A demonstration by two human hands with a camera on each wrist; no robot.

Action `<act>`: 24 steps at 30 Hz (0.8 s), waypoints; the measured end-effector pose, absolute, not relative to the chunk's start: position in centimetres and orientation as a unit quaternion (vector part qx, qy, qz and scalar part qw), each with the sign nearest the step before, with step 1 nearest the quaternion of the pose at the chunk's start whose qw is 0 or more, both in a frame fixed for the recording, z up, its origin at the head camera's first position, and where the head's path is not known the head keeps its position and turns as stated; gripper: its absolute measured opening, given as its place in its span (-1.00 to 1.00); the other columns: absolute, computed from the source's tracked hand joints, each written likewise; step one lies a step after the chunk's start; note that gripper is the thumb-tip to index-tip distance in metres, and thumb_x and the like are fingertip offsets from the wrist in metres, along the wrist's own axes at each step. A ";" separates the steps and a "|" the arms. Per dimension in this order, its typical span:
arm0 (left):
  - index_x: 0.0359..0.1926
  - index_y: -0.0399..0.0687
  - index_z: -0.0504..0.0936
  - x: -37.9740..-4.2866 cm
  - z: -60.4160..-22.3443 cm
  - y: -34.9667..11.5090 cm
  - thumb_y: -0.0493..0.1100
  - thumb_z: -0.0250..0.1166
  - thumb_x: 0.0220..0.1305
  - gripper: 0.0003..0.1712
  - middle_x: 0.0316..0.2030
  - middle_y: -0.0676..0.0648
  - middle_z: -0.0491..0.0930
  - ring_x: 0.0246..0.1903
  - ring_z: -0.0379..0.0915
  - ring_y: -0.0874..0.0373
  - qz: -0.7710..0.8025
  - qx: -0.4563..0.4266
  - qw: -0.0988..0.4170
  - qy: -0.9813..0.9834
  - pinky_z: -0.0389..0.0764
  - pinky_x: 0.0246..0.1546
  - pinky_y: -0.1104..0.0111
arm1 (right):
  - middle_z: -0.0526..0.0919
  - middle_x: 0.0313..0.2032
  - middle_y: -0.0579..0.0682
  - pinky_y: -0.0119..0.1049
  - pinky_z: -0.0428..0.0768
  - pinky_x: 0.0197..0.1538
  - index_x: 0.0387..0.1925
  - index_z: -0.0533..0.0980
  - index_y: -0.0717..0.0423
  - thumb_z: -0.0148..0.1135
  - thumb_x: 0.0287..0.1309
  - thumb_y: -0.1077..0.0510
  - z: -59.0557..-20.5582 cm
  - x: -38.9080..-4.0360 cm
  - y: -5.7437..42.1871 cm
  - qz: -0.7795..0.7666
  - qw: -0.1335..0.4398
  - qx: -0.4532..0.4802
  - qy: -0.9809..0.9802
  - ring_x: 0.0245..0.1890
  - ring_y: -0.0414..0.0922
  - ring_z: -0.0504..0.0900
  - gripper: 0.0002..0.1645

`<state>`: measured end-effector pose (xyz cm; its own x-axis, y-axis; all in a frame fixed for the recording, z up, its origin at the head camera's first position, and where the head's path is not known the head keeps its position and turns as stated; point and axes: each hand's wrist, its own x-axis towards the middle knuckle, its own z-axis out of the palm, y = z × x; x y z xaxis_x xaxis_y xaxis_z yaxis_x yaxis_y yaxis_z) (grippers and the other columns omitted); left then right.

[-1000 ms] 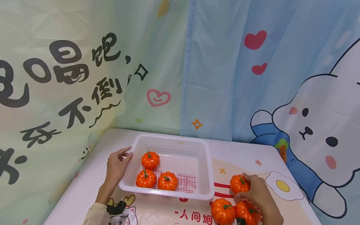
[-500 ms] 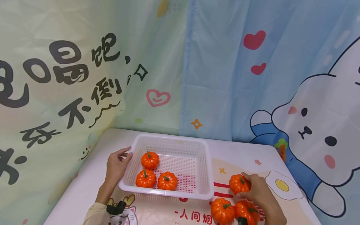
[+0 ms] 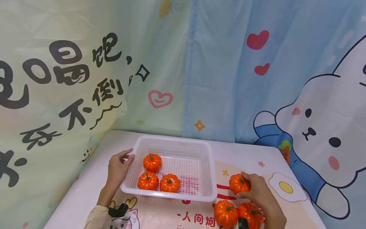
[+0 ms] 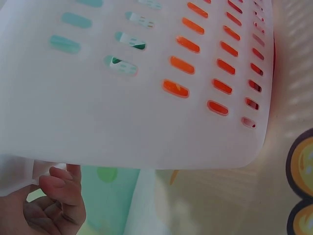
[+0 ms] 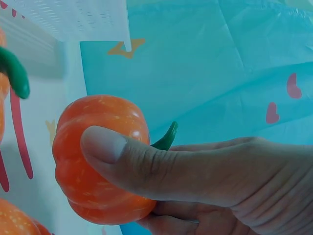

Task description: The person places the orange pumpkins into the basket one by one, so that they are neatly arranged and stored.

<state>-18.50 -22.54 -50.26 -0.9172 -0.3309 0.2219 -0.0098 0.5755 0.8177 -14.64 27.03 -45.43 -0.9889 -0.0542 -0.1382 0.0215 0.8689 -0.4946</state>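
My right hand (image 3: 258,190) grips a small orange toy pumpkin (image 3: 238,183) with a green stem, to the right of the white plastic basket (image 3: 168,197). In the right wrist view the thumb (image 5: 105,144) presses across the pumpkin's side, and the other fingers are mostly hidden behind it. At the basket's left side, my left hand (image 3: 118,167) holds the rim between thumb and curled fingers. Three similar pumpkins sit inside the basket: one at the back left (image 3: 152,162), one at the front left (image 3: 147,181) and one beside it (image 3: 170,183).
Two more toy pumpkins, one on the left (image 3: 226,214) and one on the right (image 3: 251,216), lie at the table's front right, below my right hand. A printed cloth covers the table (image 3: 160,211). Behind it hangs a cartoon curtain (image 3: 211,105).
My right hand has moved slightly left and away from me with the pumpkin in its grip. The left hand and the basket stay in place.
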 end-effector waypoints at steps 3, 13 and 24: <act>0.23 -0.01 0.64 -18.5 -50.3 -22.6 -0.08 0.32 0.36 -0.57 -0.15 -0.23 0.71 -0.41 0.43 0.07 -0.450 0.099 0.177 -0.870 0.48 -0.48 0.51 | 0.52 0.26 0.36 0.18 0.54 0.21 0.41 0.34 0.27 0.64 -0.16 0.15 -45.2 -14.6 26.9 -0.252 0.075 -0.013 0.965 0.24 0.32 0.48 0.07; 0.23 0.00 0.64 -18.5 -50.4 -22.7 -0.06 0.32 0.37 -0.56 -0.15 -0.22 0.72 -0.39 0.45 0.06 -0.447 0.097 0.178 -0.871 0.50 -0.47 0.51 | 0.50 0.26 0.38 0.16 0.57 0.18 0.42 0.32 0.24 0.62 -0.12 0.13 -44.4 -14.8 26.7 -0.245 0.089 -0.011 0.965 0.23 0.31 0.44 0.06; 0.23 -0.01 0.63 -18.6 -50.4 -22.6 -0.07 0.32 0.36 -0.56 -0.14 -0.22 0.73 -0.38 0.45 0.07 -0.445 0.097 0.179 -0.872 0.48 -0.47 0.51 | 0.54 0.21 0.37 0.07 0.68 0.05 0.41 0.34 0.23 0.63 -0.14 0.12 -43.7 -14.7 26.3 -0.243 0.074 -0.024 0.967 0.15 0.27 0.48 0.06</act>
<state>-18.63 -22.62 -50.42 -0.9172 -0.3282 0.2258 -0.0096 0.5848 0.8111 -14.69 26.34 -43.68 -0.9880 -0.0816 -0.1311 -0.0100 0.8812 -0.4726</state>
